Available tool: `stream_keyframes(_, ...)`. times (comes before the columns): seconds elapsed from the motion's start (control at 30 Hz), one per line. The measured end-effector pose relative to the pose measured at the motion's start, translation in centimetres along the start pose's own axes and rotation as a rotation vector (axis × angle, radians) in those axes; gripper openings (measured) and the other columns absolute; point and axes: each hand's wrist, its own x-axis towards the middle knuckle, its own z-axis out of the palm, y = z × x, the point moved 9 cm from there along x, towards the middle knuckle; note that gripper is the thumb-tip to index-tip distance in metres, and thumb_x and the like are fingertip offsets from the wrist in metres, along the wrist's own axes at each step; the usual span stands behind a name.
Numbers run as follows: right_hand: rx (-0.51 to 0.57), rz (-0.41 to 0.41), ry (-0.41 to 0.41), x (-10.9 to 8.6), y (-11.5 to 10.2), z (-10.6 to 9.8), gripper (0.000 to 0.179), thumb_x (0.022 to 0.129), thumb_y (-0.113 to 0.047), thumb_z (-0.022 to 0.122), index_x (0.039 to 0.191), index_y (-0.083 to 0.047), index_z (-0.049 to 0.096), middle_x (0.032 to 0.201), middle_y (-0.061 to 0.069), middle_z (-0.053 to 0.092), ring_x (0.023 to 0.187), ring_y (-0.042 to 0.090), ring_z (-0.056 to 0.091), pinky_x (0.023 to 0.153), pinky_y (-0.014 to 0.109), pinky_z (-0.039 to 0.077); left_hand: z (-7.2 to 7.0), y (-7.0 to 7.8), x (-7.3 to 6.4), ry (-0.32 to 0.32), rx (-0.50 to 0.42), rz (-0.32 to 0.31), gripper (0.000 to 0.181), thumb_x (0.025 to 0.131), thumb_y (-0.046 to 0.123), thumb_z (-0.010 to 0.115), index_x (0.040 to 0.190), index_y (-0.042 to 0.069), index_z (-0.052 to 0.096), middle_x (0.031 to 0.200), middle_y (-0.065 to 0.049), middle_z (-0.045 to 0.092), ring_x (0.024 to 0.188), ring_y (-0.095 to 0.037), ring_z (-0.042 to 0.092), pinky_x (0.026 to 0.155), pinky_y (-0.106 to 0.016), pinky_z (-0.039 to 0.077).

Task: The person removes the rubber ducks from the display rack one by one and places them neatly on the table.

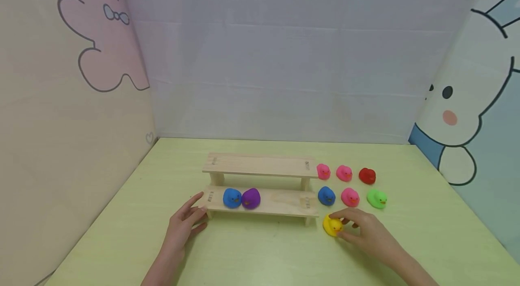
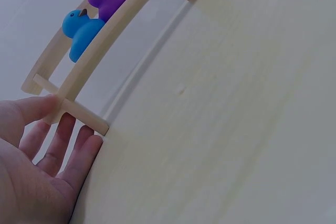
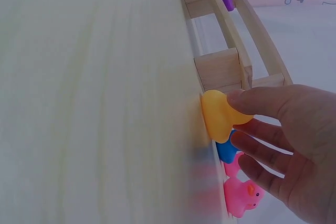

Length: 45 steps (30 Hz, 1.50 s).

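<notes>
A two-step wooden shelf (image 1: 264, 165) stands on the table. On its lower step a blue rubber duck (image 1: 232, 198) and a purple rubber duck (image 1: 251, 199) sit side by side. My left hand (image 1: 188, 220) grips the lower step's left end, thumb on top and fingers beneath, as the left wrist view shows. Just right of the shelf, my right hand (image 1: 365, 231) pinches a yellow rubber duck (image 1: 332, 225) between thumb and fingers. In the right wrist view the yellow duck (image 3: 216, 116) is low against the tabletop, with a blue duck (image 3: 227, 150) behind it.
Right of the shelf stand more ducks: another blue one (image 1: 327, 196), several pink ones (image 1: 350, 197), a red one (image 1: 367, 176) and a green one (image 1: 377, 198). The pale yellow-green table (image 1: 252, 254) ends at a hanging cloth (image 1: 284, 74) behind.
</notes>
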Motion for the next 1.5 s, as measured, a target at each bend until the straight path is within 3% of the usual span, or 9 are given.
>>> stream_keyframes(0.27, -0.013, -0.001, 0.002, 0.2, 0.1, 0.0, 0.035, 0.082, -0.017, 0.085, 0.115, -0.020, 0.074, 0.111, -0.005, 0.075, 0.089, 0.005, 0.063, 0.073, 0.017, 0.055, 0.0, 0.1, -0.1, 0.004, -0.001, -0.004, 0.060, 0.100, 0.022, 0.067, 0.155, 0.024, 0.045, 0.098, 0.013, 0.063, 0.093, -0.004, 0.066, 0.081, -0.022, 0.060)
stream_keyframes(0.5, -0.013, 0.018, 0.002, 0.1, -0.1, -0.4, 0.042, 0.080, -0.021, 0.087, 0.119, -0.020, 0.072, 0.117, -0.004, 0.074, 0.093, 0.012, 0.065, 0.076, 0.019, 0.057, 0.0, 0.2, -0.2, 0.003, 0.006, -0.007, 0.059, 0.100, 0.021, 0.066, 0.155, 0.024, 0.045, 0.097, 0.013, 0.064, 0.094, -0.006, 0.066, 0.082, -0.022, 0.061)
stream_keyframes(1.13, -0.025, 0.004, 0.115, 0.8, -1.6, -2.5, 0.040, 0.085, -0.017, 0.082, 0.124, -0.018, 0.071, 0.114, -0.001, 0.073, 0.097, 0.019, 0.066, 0.079, 0.029, 0.061, 0.0, 0.1, -0.1, 0.007, 0.002, -0.012, 0.058, 0.100, 0.020, 0.066, 0.155, 0.024, 0.045, 0.096, 0.013, 0.065, 0.094, -0.006, 0.066, 0.082, -0.022, 0.061)
stream_keyframes(1.3, -0.026, -0.022, 0.149, 1.1, -2.4, -2.9, 0.040, 0.085, -0.018, 0.083, 0.123, -0.018, 0.072, 0.109, -0.003, 0.073, 0.094, 0.019, 0.065, 0.078, 0.027, 0.060, 0.0, 0.1, -0.1, 0.005, 0.001, -0.010, 0.058, 0.100, 0.020, 0.066, 0.155, 0.024, 0.045, 0.096, 0.013, 0.066, 0.093, -0.007, 0.066, 0.081, -0.022, 0.061)
stream_keyframes(1.5, -0.018, -0.099, 0.191, 1.8, -3.6, -3.2, 0.039, 0.084, -0.015, 0.084, 0.120, -0.016, 0.072, 0.114, -0.002, 0.074, 0.092, 0.018, 0.063, 0.077, 0.026, 0.060, 0.0, 0.0, 0.0, 0.005, -0.005, -0.006, 0.058, 0.100, 0.020, 0.066, 0.155, 0.023, 0.045, 0.096, 0.013, 0.066, 0.093, -0.007, 0.066, 0.081, -0.022, 0.061)
